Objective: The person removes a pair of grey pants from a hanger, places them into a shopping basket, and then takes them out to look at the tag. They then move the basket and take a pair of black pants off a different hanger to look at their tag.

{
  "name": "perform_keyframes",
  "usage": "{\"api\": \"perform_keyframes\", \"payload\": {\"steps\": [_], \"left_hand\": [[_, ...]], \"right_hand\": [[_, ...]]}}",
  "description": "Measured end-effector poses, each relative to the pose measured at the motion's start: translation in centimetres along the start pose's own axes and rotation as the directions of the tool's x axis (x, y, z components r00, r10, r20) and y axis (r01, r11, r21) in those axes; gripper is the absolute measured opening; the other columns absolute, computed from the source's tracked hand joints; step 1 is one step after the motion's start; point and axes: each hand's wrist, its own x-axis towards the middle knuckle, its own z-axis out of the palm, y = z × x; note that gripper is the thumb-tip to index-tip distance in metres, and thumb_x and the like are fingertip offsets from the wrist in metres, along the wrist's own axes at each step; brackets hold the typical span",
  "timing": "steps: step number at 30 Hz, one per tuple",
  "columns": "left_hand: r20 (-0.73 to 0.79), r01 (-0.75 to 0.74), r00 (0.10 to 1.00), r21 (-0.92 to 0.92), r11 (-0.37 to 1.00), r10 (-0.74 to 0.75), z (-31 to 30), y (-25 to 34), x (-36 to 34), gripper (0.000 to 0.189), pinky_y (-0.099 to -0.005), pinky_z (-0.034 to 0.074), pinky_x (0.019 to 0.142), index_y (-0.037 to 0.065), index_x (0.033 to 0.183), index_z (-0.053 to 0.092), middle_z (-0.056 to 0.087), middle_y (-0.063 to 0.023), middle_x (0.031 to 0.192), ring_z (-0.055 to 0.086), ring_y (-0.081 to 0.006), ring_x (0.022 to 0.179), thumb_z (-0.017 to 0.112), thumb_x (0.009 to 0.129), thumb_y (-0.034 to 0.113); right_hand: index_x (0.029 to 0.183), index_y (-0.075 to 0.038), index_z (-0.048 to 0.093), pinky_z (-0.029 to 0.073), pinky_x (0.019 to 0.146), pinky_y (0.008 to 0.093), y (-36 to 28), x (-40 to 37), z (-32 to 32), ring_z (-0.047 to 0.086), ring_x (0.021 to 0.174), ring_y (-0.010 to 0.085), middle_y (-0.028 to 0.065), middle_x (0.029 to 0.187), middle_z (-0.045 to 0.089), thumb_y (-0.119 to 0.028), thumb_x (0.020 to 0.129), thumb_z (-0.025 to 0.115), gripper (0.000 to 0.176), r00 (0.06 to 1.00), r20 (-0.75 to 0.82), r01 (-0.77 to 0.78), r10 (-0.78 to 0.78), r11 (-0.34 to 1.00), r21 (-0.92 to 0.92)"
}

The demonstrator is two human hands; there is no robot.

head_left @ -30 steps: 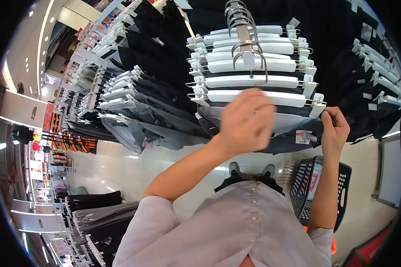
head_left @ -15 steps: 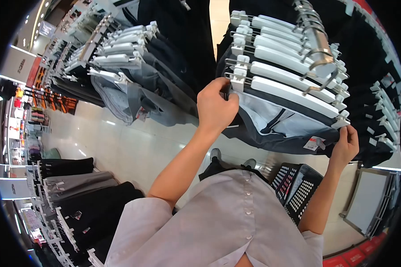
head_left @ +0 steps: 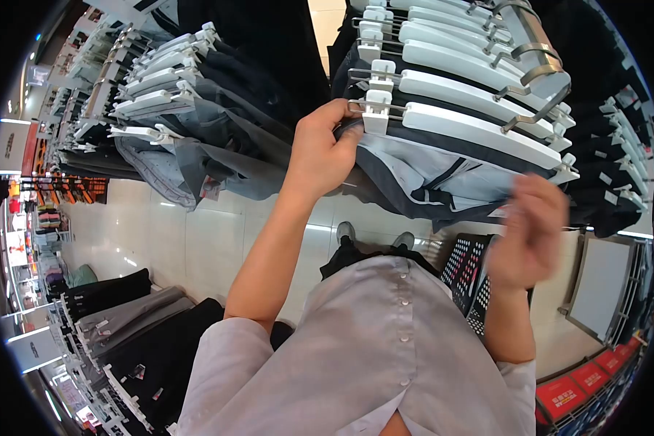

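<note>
Left hand (head_left: 321, 151) grasps the trousers (head_left: 432, 176) at their left end, upper right of centre; their hanger (head_left: 479, 133) slants lengthwise down rightward. Right hand (head_left: 528, 232), mid-right, is blurred; its grip I cannot tell.

The garment (head_left: 443, 174) I hold looks like matt cloth. Its hanger (head_left: 479, 136) looks smooth plastic, the rail (head_left: 546, 81) glossy metal.

Trousers (head_left: 403, 174) under the front hanger (head_left: 479, 134), clip (head_left: 376, 109) at its left end, hangers (head_left: 458, 92) behind it, more trousers (head_left: 229, 163) to its left, basket (head_left: 461, 270) below it
</note>
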Motion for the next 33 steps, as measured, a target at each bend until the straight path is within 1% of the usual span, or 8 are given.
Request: {"api": "perform_keyframes", "payload": {"steps": [1, 3, 5, 6, 9, 15, 24, 33], "left_hand": [[-0.001, -0.006, 1.000, -0.009, 1.000, 0.006, 0.1, 0.0, -0.1, 0.015, -0.0294, 0.048, 0.070, -0.005, 0.090, 0.064, 0.067, -0.0158, 0.080, 0.064, -0.0209, 0.073, 0.058, 0.077, -0.004], [-0.023, -0.017, 1.000, -0.018, 1.000, 0.016, 0.1, -0.3, -0.2, 0.015, -0.0293, 0.048, 0.069, -0.005, 0.090, 0.064, 0.066, -0.0164, 0.080, 0.065, -0.0216, 0.073, 0.058, 0.075, -0.005], [-0.043, -0.071, 0.997, -0.013, 0.997, 0.070, 0.3, -0.9, -0.4, 0.016, -0.0251, 0.044, 0.066, -0.003, 0.092, 0.064, 0.064, -0.0073, 0.077, 0.057, -0.0117, 0.071, 0.056, 0.078, -0.006], [-0.054, -0.103, 0.993, -0.014, 0.995, 0.102, 0.5, -1.0, -0.4, 0.017, -0.0229, 0.042, 0.064, -0.002, 0.093, 0.064, 0.063, -0.0027, 0.076, 0.052, -0.0068, 0.070, 0.056, 0.080, -0.007], [-0.060, -0.116, 0.991, -0.002, 0.993, 0.116, 0.4, -0.9, -0.4, 0.017, -0.0236, 0.044, 0.065, -0.003, 0.093, 0.063, 0.064, -0.0051, 0.076, 0.054, -0.0068, 0.072, 0.056, 0.078, -0.008], [-0.098, -0.182, 0.978, 0.041, 0.983, 0.185, 0.2, -1.1, -0.8, 0.018, -0.0287, 0.049, 0.070, -0.005, 0.091, 0.064, 0.067, -0.0144, 0.080, 0.065, -0.0199, 0.075, 0.058, 0.074, -0.007], [-0.030, -0.195, 0.980, 0.034, 0.980, 0.196, -0.6, -0.8, -0.7, 0.015, -0.0325, 0.049, 0.066, -0.003, 0.090, 0.066, 0.066, -0.0163, 0.080, 0.064, -0.0285, 0.071, 0.062, 0.076, -0.002], [-0.097, -0.249, 0.962, 0.085, 0.965, 0.257, -0.4, -0.9, -1.2, 0.012, -0.0336, 0.048, 0.062, -0.003, 0.087, 0.066, 0.065, -0.0166, 0.077, 0.062, -0.0313, 0.067, 0.064, 0.075, -0.001]], "right_hand": [[0.089, 0.001, 0.058, 0.049, 0.072, 0.0348, -0.4, 0.7, 1.4, 0.060, 0.085, 0.0285, 0.0174, 0.092, 0.061, 0.009, 0.074, 0.061, 0.017, 0.990, 0.126, 0.066, -0.070, 0.997, 0.039], [0.088, 0.001, 0.059, 0.050, 0.070, 0.0349, -0.6, 1.8, 4.1, 0.060, 0.082, 0.0308, 0.0164, 0.090, 0.061, 0.011, 0.069, 0.062, 0.022, 0.979, 0.122, 0.155, -0.163, 0.985, 0.075], [0.088, 0.001, 0.059, 0.050, 0.070, 0.0348, -1.1, 3.7, 5.8, 0.060, 0.082, 0.0312, 0.0158, 0.093, 0.061, 0.011, 0.067, 0.063, 0.024, 0.955, 0.132, 0.260, -0.267, 0.963, 0.068], [0.090, 0.001, 0.059, 0.050, 0.070, 0.0351, -1.3, 4.3, 6.8, 0.060, 0.083, 0.0312, 0.0150, 0.094, 0.060, 0.009, 0.067, 0.063, 0.025, 0.947, 0.189, 0.254, -0.260, 0.966, 0.057], [0.095, -0.001, 0.060, 0.050, 0.070, 0.0361, -1.8, 5.9, 8.6, 0.060, 0.084, 0.0306, 0.0126, 0.096, 0.059, 0.003, 0.068, 0.066, 0.027, 0.903, 0.382, 0.224, -0.197, 0.974, -0.028], [0.103, 0.001, 0.059, 0.049, 0.069, 0.0392, -1.6, 8.1, 9.3, 0.061, 0.080, 0.0315, 0.0121, 0.093, 0.058, -0.010, 0.072, 0.071, 0.035, 0.742, 0.666, 0.095, 0.075, 0.972, -0.216], [0.092, 0.003, 0.064, 0.048, 0.061, 0.0391, -0.5, 7.8, 9.9, 0.062, 0.067, 0.0326, 0.0158, 0.077, 0.064, -0.018, 0.072, 0.075, 0.031, 0.726, 0.685, 0.099, 0.067, 0.975, -0.200], [0.086, 0.001, 0.065, 0.047, 0.057, 0.0364, -0.5, 7.9, 10.2, 0.062, 0.062, 0.0282, 0.0135, 0.071, 0.063, -0.015, 0.070, 0.076, 0.025, 0.733, 0.671, 0.018, 0.109, 0.984, -0.178]]}}
